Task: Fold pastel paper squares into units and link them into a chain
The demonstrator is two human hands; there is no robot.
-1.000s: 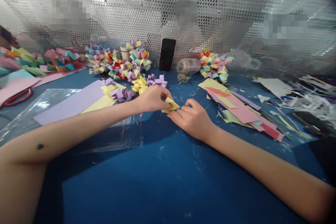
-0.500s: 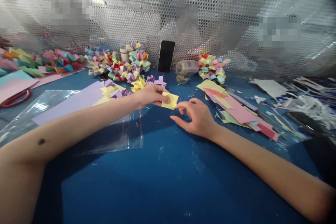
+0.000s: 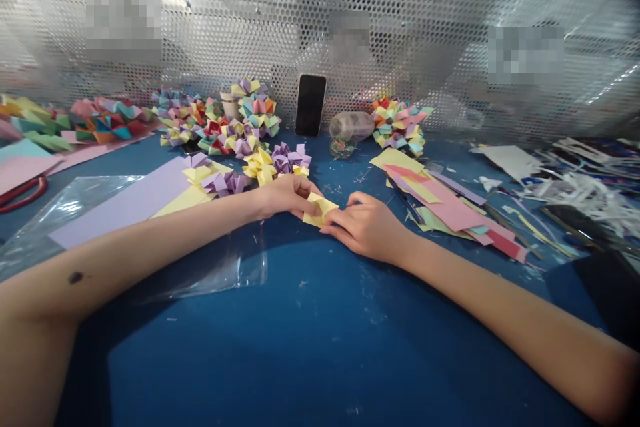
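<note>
Yellow paper (image 3: 319,207), small and folded, lies low over the blue table (image 3: 310,333) at the middle of the view, held between both hands. The left hand (image 3: 283,195) pinches its left edge between thumb and fingers. The right hand (image 3: 369,225) has its fingers pressed together, the tips closing on the paper's right corner with the thumb arched above; its heel rests on the table. Both forearms reach in from the near corners.

Just behind the left hand sit folded yellow and purple flowers (image 3: 280,161) on a lilac sheet (image 3: 130,203), which has a yellow sheet along its near edge. A clear plastic bag (image 3: 90,213) lies under the left forearm. Right of the right hand, near it, is a loose stack of coloured sheets (image 3: 445,203).

Further back, a black phone (image 3: 310,105) leans upright against the mesh screen (image 3: 400,47). A clear jar (image 3: 351,125) lies on its side just beside the phone, with one multicoloured folded cluster (image 3: 400,123) to its right and more (image 3: 220,123) to the phone's left. Red scissors (image 3: 20,190) lie at the far left edge, and white paper scraps (image 3: 590,193) are heaped at the far right.
</note>
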